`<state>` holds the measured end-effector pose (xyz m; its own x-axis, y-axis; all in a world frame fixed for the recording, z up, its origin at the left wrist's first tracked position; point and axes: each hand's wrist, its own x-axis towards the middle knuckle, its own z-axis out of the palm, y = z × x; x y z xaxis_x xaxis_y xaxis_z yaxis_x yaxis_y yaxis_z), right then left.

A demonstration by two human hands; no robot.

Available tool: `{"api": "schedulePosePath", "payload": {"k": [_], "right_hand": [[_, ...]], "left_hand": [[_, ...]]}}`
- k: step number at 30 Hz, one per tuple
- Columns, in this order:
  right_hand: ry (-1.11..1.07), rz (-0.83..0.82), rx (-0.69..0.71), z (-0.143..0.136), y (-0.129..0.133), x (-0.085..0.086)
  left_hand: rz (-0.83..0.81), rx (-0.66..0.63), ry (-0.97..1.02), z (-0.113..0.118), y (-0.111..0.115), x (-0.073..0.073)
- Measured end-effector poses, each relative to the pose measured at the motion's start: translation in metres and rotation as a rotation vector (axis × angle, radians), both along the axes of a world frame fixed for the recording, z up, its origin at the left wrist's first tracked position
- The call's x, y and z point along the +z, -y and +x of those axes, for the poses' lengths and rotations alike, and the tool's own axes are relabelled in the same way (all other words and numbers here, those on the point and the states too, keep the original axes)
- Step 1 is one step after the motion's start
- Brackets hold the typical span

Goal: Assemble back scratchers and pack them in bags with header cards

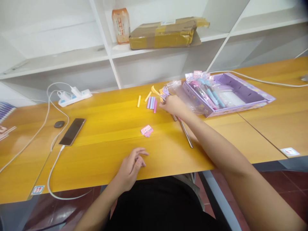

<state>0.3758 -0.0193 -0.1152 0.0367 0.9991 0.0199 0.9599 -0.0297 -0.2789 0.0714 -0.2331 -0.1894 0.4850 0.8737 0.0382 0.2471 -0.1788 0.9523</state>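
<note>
My right hand (175, 105) reaches to the far side of the table, its fingers closed at a bunch of back scratchers. Their yellow and purple claw heads (165, 92) stick out past my fingertips; how many I grip is hidden. A metal rod (187, 134) extends from beneath my wrist towards me. Near the front edge my left hand (131, 166) rests with loosely bent fingers apart, holding nothing. Left of my right hand lie several short coloured sleeves (151, 102), in purple, blue and pink, and a yellow one (139, 101). Small pink cards (146, 130) overlap between my hands.
A purple box (250, 104) at the right holds bagged pink and blue items (211, 94). At the left are a phone (72, 132), a white power strip (75, 97), cables and a black disc (59, 124). A taped carton (163, 35) sits on the shelf behind.
</note>
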Motion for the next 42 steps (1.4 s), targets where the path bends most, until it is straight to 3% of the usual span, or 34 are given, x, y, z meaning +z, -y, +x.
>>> {"api": "schedulePosePath", "payload": {"k": [2,5,7,9,12,15,20,26,31,36,42], "right_hand": [[-0.183,0.001,0.068,-0.001,0.028,0.012],[-0.461,-0.052,0.275,-0.018,0.100,0.013],[-0.623,-0.110,0.420,-0.039,0.156,0.001],[-0.694,-0.183,0.479,-0.061,0.203,-0.016],[-0.671,-0.215,0.491,-0.083,0.235,-0.039],[-0.715,-0.232,0.560,-0.086,0.232,-0.046],[-1.017,-0.246,0.560,-0.071,0.220,-0.046],[-1.573,-0.218,0.230,-0.062,0.218,-0.064],[-2.062,-0.373,0.073,-0.038,0.201,-0.058],[-2.218,-0.225,-0.001,-0.027,0.194,-0.059],[-2.195,0.002,-0.085,-0.049,0.197,-0.061]], "left_hand": [[0.004,-0.006,-0.012,0.000,0.000,0.001],[0.026,-0.006,-0.057,-0.001,0.000,0.005],[0.075,-0.002,-0.089,0.000,-0.001,0.008],[0.137,0.003,-0.094,0.001,-0.002,0.011],[0.178,0.020,-0.071,0.004,-0.003,0.016],[0.111,0.035,-0.058,0.006,-0.004,0.018],[0.013,0.095,-0.085,0.006,-0.004,0.012],[0.003,0.159,-0.146,0.008,-0.003,0.005],[0.118,0.083,-0.266,0.008,-0.005,0.010],[0.181,-0.024,-0.343,0.011,-0.007,0.014],[0.311,-0.166,-0.394,0.016,-0.007,0.014]]}}
